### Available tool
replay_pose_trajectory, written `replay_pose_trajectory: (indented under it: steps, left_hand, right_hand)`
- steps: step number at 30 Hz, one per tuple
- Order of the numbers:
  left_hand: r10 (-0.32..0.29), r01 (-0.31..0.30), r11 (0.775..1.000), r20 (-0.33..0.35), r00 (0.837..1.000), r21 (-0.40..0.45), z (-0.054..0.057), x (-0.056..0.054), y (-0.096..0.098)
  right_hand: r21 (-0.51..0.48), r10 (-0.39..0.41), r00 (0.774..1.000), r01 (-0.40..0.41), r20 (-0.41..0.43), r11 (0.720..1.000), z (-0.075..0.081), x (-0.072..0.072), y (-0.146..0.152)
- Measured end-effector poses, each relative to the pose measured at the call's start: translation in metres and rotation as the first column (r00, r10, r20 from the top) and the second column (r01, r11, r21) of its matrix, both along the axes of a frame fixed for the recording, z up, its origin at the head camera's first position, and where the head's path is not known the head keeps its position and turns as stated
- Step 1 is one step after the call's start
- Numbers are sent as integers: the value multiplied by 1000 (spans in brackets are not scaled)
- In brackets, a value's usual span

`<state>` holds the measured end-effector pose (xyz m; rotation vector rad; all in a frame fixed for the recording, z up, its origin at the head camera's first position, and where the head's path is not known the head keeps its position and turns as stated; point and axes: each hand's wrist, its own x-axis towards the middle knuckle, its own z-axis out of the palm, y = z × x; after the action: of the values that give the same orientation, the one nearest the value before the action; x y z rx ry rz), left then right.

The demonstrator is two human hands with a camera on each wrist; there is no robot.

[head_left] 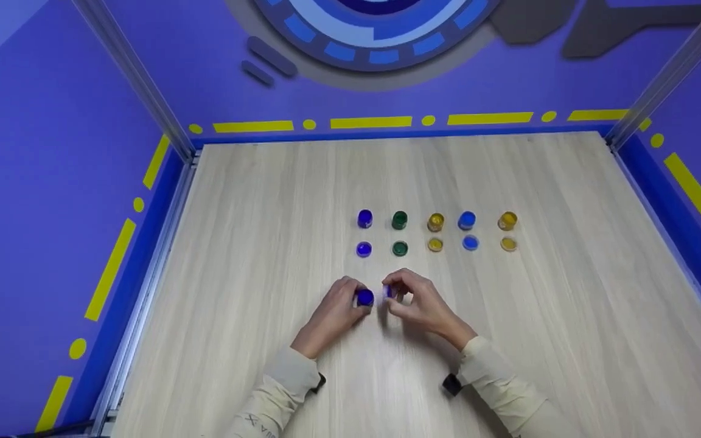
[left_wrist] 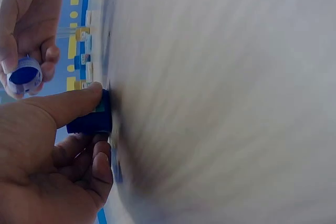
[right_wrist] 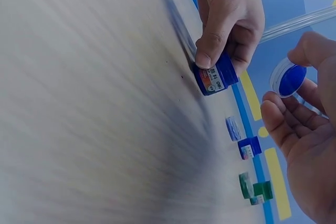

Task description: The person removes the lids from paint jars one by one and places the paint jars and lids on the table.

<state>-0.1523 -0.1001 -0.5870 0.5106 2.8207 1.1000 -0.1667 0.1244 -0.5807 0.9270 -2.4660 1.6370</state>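
My left hand (head_left: 337,309) grips a small dark blue paint jar (head_left: 365,297) low over the wooden table, thumb on one side and fingers on the other. The jar's printed label (right_wrist: 212,81) shows in the right wrist view. Apart from it, to the right, my right hand (head_left: 423,306) pinches a round lid (right_wrist: 290,78) between thumb and fingers. This lid has a clear rim, and blue paint coats its inside. It is tilted on edge, with a narrow gap between it and the jar.
Beyond my hands stands a row of jars: violet-blue (head_left: 364,219), green (head_left: 399,220), yellow (head_left: 435,222), light blue (head_left: 467,220) and ochre (head_left: 508,220). A matching lid lies before each, such as the green lid (head_left: 400,248). Blue walls (head_left: 52,182) enclose the table (head_left: 253,243).
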Motion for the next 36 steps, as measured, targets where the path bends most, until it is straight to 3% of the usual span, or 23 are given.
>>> replay_pose_trajectory:
  steps: [10, 18, 22, 26, 33, 36]
  left_hand:
    - [83, -83, 997, -14, 996, 8, -2, -7, -20]
    - [129, -129, 992, -4, 992, -5, -3, -19, -37]
    - [152, -152, 988, 1, 988, 7, -2, -26, -45]
    - [186, -186, 982, 21, 982, 3, -1, -34, -51]
    - [224, -225, 974, 38, 974, 7, 0, -49, -58]
    - [241, -242, 970, 48, 969, 12, 1, -57, -59]
  right_hand:
    - [-37, 12, 996, -9, 85, 999, 2, -2, -9]
    - [-69, 54, 986, -43, 161, 997, 34, 8, -24]
    - [-60, 57, 980, -46, 191, 997, 39, 9, -27]
    - [-24, 55, 974, -51, 219, 998, 38, 8, -30]
    - [5, 71, 975, -74, 209, 997, 1, -7, -31]
    - [15, 78, 978, -82, 196, 996, 0, -9, -33]
